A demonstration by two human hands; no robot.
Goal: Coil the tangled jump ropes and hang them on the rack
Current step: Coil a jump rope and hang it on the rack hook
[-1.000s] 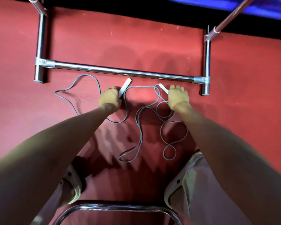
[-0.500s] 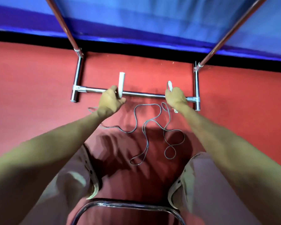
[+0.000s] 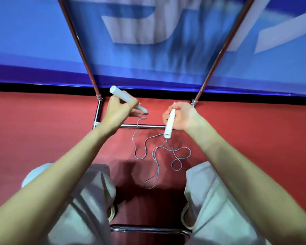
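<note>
My left hand [image 3: 118,110] grips one white handle [image 3: 121,96] of a jump rope, its free end pointing up and left. My right hand [image 3: 181,115] grips the other white handle [image 3: 169,128], which points down. The thin grey cord [image 3: 157,154] hangs from both handles and lies in tangled loops on the red floor between my legs. The chrome rack [image 3: 143,126] stands just beyond my hands: a low crossbar, short feet and two uprights [image 3: 78,41] slanting upward.
A blue banner wall [image 3: 148,32] with white lettering rises behind the rack above a black base strip. My pale trouser legs [image 3: 95,191] flank the cord. A chrome tube [image 3: 148,229] curves near the bottom edge.
Both hands have lifted the handles off the floor and raised them above the crossbar. The view has tilted up, showing more of the blue wall. The cord loops have drawn closer together.
</note>
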